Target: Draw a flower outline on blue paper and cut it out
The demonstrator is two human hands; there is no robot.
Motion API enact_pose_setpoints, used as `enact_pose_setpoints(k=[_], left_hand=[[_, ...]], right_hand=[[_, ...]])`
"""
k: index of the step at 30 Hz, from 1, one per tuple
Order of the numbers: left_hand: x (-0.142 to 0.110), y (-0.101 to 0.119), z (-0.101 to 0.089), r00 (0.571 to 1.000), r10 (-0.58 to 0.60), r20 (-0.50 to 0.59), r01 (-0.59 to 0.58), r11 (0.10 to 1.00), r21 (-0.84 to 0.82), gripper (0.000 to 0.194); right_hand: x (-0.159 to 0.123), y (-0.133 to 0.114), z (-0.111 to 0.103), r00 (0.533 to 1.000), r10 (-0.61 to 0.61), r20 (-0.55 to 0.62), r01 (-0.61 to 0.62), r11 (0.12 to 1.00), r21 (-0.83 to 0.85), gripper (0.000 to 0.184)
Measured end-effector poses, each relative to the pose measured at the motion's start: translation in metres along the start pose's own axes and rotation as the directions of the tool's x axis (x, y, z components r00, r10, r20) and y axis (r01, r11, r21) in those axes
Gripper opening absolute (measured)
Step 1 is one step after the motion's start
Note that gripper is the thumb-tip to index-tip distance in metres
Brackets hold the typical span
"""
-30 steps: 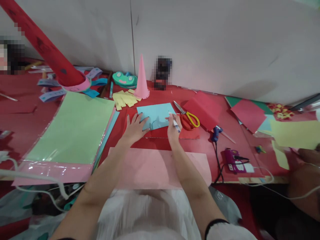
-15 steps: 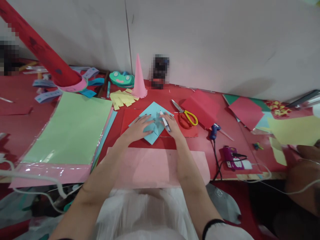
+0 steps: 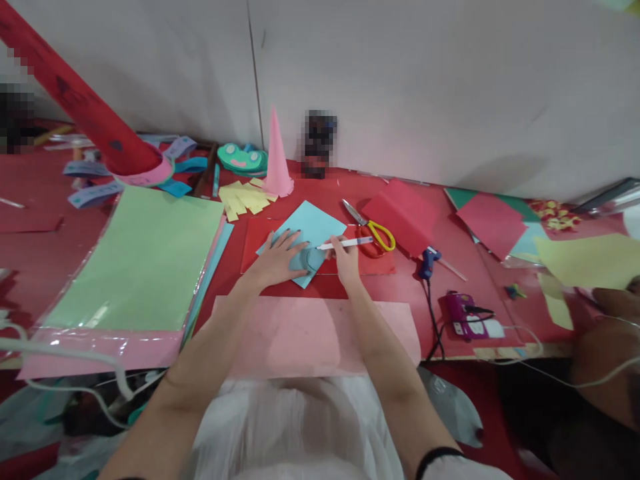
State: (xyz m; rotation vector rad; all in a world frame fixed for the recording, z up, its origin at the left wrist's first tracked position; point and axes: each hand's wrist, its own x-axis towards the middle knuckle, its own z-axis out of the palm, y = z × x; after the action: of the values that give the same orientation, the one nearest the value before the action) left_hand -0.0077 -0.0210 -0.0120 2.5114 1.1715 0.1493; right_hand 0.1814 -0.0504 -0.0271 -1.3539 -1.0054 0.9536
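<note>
A light blue paper sheet lies turned like a diamond on a red sheet in the middle of the table. My left hand rests flat on its left part with fingers spread, holding it down. My right hand is closed on a white pen, whose shaft lies nearly level and whose tip touches the blue paper near a drawn curve. A large pale pink sheet lies under my forearms at the near edge.
Yellow-handled scissors lie just right of the pen. A blue glue gun and a purple device with cables sit further right. A green sheet stack fills the left. A pink cone stands at the wall. Another person's hand is at right.
The blue paper has been turned from square-on to a diamond position. My right hand shifted, and the pen has swung from upright to nearly level, pointing left.
</note>
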Motion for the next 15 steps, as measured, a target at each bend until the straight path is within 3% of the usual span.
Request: enact_pose_setpoints(k=[4, 15], left_hand=[[-0.0007, -0.0011, 0.0008, 1.0, -0.017, 0.008, 0.017, 1.0, -0.007, 0.068], [-0.0016, 0.0023, -0.0046, 0.999, -0.026, 0.041, 0.025, 0.999, 0.029, 0.061]], right_hand=[[-0.0024, -0.0026, 0.0041, 0.999, -0.034, 0.039, 0.038, 0.995, -0.094, 0.027], [-0.0056, 0.0009, 0.0038, 0.994, -0.055, 0.09, 0.068, 0.987, -0.148, 0.032]])
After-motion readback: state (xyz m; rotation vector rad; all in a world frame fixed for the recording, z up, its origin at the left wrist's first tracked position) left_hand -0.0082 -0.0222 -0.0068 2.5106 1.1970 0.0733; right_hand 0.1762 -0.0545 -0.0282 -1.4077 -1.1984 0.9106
